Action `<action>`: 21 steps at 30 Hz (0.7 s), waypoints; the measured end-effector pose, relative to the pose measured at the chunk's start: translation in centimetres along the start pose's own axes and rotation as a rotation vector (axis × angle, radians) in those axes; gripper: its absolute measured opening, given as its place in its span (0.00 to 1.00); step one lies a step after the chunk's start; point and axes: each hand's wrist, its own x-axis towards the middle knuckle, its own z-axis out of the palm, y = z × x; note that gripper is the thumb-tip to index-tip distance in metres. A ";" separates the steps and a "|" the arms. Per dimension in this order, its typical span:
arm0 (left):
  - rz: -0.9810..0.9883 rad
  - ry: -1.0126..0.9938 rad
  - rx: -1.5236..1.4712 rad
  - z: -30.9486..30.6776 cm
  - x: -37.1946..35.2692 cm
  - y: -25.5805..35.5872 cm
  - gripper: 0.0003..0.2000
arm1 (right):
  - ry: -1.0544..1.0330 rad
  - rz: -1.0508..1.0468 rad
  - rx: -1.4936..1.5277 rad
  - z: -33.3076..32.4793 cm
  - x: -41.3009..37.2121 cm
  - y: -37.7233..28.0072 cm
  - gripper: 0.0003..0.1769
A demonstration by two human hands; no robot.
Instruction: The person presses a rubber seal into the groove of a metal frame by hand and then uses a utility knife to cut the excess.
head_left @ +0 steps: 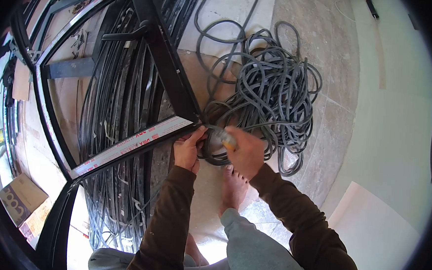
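Observation:
A black window frame [168,63] with a lever handle [125,36] stands tilted in front of me. Its near bar carries a white protective film strip [134,145] with red print. My left hand [188,149] is closed at the frame's lower right corner, thumb on top and the other fingers partly hidden underneath. Just right of that corner, my right hand [248,149] grips a hand tool [229,144] with a yellow-orange part and a pale grey end. Motion blur hides its exact kind. The pale end is close to the corner; contact cannot be made out.
A tangled heap of grey-black rubber gasket [278,84] lies beyond my right hand. Long dark strips [123,80] run under the frame. A cardboard box [22,197] sits at lower left, and a pale sheet [375,234] at right. My bare foot [233,188] is below my hands.

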 end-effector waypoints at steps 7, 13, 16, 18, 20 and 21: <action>-0.033 -0.030 0.048 -0.1 0.1 0.1 0.11 | -0.102 0.144 0.090 -1.2 -0.3 -1.8 0.21; -0.010 -0.052 0.047 -0.3 0.0 0.2 0.11 | -0.421 0.274 0.004 -0.7 -2.8 -0.7 0.15; 0.002 -0.047 0.039 -0.2 0.3 0.0 0.11 | -0.408 0.264 -0.038 -0.3 -3.0 -0.2 0.14; 0.004 -0.036 0.034 -0.1 0.2 0.0 0.11 | -0.439 0.273 -0.060 -0.4 -2.8 -0.4 0.15; 0.005 -0.031 0.032 -0.1 0.2 0.1 0.11 | -0.451 0.275 -0.070 -0.3 -2.6 -0.3 0.15; 0.002 -0.031 0.031 0.0 0.1 0.2 0.11 | -0.449 0.275 -0.068 -0.2 -2.7 -0.1 0.15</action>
